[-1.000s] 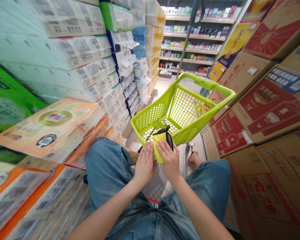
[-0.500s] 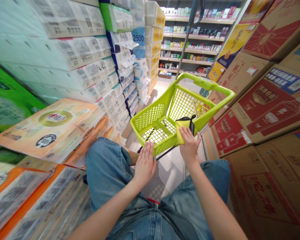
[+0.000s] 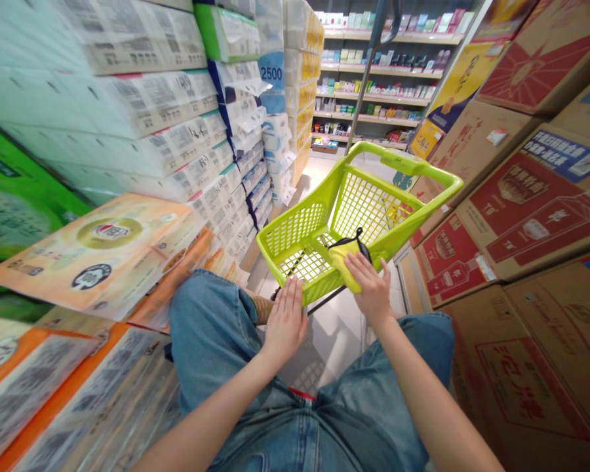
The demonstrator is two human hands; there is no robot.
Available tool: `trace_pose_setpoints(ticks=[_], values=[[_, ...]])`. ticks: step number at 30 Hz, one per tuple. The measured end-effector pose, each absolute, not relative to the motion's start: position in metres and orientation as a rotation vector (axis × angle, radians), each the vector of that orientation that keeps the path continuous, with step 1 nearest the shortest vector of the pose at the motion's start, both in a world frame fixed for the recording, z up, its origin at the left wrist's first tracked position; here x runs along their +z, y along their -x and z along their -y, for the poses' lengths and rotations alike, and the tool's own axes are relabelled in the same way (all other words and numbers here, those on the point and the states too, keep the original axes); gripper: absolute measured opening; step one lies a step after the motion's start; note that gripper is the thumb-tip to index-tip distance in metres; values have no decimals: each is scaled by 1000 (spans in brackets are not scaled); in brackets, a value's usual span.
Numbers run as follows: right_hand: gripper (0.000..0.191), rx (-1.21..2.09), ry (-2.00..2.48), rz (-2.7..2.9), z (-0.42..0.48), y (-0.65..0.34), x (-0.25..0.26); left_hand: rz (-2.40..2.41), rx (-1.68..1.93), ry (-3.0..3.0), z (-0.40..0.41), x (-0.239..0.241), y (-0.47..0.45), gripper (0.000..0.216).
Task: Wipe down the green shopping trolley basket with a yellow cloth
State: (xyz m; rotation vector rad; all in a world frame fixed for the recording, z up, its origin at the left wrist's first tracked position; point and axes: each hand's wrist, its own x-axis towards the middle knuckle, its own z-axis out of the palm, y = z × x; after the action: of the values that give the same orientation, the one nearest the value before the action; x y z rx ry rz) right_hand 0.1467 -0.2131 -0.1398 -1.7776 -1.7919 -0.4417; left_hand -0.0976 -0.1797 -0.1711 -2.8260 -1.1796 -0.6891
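Observation:
A lime-green plastic shopping basket (image 3: 319,287) with mesh walls and a raised handle stands tilted in front of my knees. My left hand (image 3: 286,321) lies on its near rim, fingers straight and close together; the thumb is mostly hidden. In my right hand (image 3: 373,288) is a yellow cloth (image 3: 347,259) with black edging and a small black loop. The fingers press it over the near right corner of the rim. Through the mesh, the floor shows beneath the basket.
Stacked tissue packs (image 3: 187,144) rise on the left, beside an orange carton (image 3: 128,255) near my knee. Cardboard boxes (image 3: 526,367) wall the right side. A metal pole (image 3: 361,105) stands behind the basket, with stocked shelves (image 3: 373,69) farther back.
My right hand has slid the yellow cloth slightly left along the rim, and its black loop now points upward. My left hand and the basket have stayed in place.

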Motion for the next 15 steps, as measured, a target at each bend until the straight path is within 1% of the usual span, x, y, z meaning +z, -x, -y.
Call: trace_pose_setpoints(ticks=[2, 4, 8, 11, 13, 15], values=[[58, -461, 1840, 1717, 208, -169, -135, 1179, -702, 2812, 180, -171, 97, 79], [61, -444, 1879, 1678, 207, -169, -133, 1185, -706, 2811, 180, -171, 96, 80], [67, -366, 1841, 1757, 219, -107, -140, 1186, -709, 2832, 181, -172, 96, 87], [65, -327, 1706, 1883, 230, -55, -149, 1175, -718, 2844, 181, -174, 97, 94], [64, -318, 1657, 1924, 234, -42, -152, 1170, -727, 2842, 180, -175, 97, 95], [63, -331, 1622, 1968, 233, -54, -150, 1173, -723, 2846, 179, -175, 98, 93]])
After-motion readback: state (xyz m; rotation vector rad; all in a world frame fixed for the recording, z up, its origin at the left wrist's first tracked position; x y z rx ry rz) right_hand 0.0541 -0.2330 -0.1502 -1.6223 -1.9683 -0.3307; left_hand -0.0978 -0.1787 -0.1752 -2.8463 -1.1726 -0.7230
